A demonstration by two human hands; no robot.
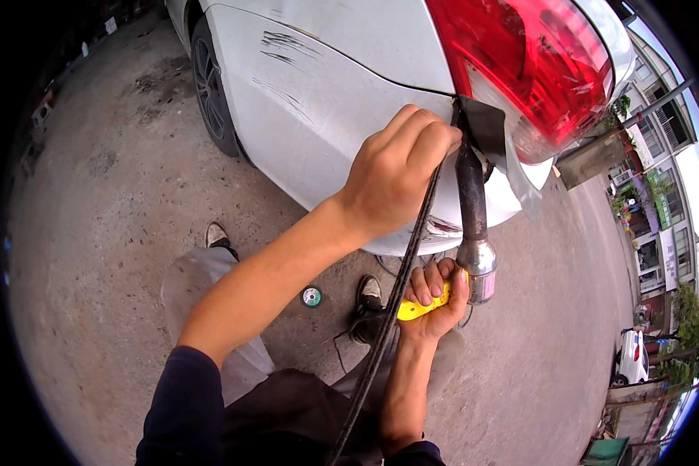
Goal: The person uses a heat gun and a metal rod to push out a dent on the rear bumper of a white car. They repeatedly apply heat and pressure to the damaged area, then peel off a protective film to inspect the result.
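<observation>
My left hand (404, 167) is closed, its fingertips pinching a long thin dark strip (400, 299) near the strip's upper end. That strip slants down toward my lap. My right hand (440, 303) grips the yellow handle of a hot-air gun (471, 194), whose dark metal barrel points up at the corner of the white bumper (318, 132). The nozzle end is close to my left fingertips, just below the red tail light (532, 62). Beside it a grey-black flap (487, 128) sticks out from the bumper. The exact contact under my fingers is hidden.
Dark scratches mark the bumper's side, above the rear wheel (210, 85). A cutting disc (311, 296) lies on the concrete ground (116, 233) near my shoes (370, 293). A cable (340, 353) runs by my feet. Buildings and a parked white car (633, 357) stand far right.
</observation>
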